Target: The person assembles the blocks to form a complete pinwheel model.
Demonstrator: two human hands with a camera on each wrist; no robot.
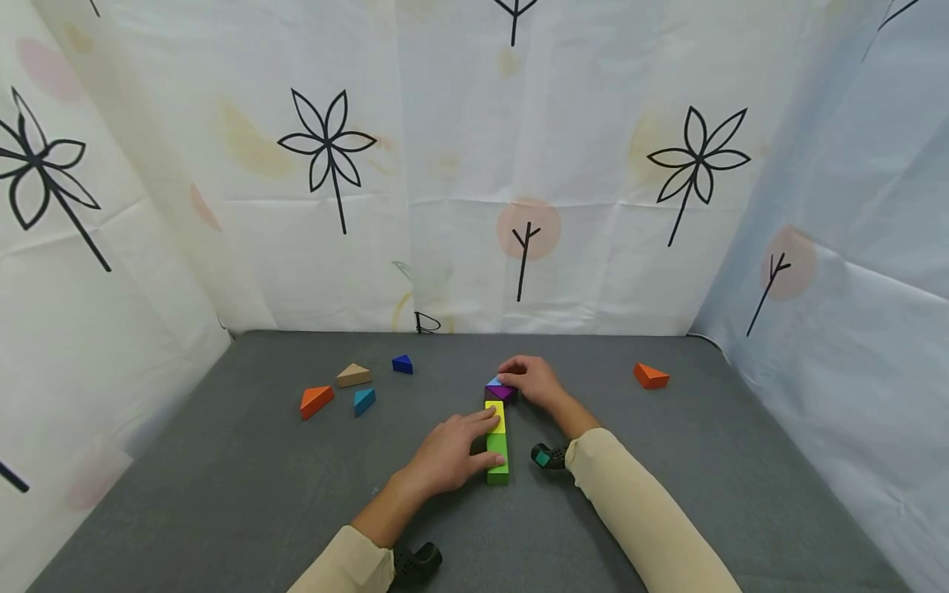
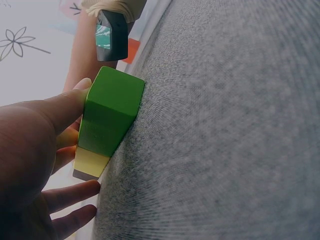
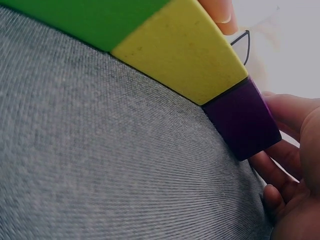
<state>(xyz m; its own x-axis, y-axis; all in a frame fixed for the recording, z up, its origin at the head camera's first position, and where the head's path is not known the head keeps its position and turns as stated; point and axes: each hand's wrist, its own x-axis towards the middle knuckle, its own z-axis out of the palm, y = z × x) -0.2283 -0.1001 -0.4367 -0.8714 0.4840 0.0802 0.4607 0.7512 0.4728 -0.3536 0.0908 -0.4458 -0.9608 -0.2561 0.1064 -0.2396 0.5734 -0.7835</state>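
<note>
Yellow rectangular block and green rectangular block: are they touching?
Touching: the right wrist view shows the yellow block meeting the green block end to end, no gap between them.

White sheeting (image 1: pixel 460 123) printed with black line flowers (image 1: pixel 327 142) rises behind the grey tabletop (image 1: pixel 222 494). Side sheets (image 1: pixel 882 222) flank the tabletop, bluish on its right.

this looks like a makeshift booth; whether it sits in a home, lab or office cannot be told. creased white sheets (image 1: pixel 460 123) printed with black flowers (image 1: pixel 327 142) screen the back and both sides of a grey, cloth-textured tabletop (image 1: pixel 222 494), and dark cameras (image 1: pixel 549 456) are worn on the person's wrists.
</note>
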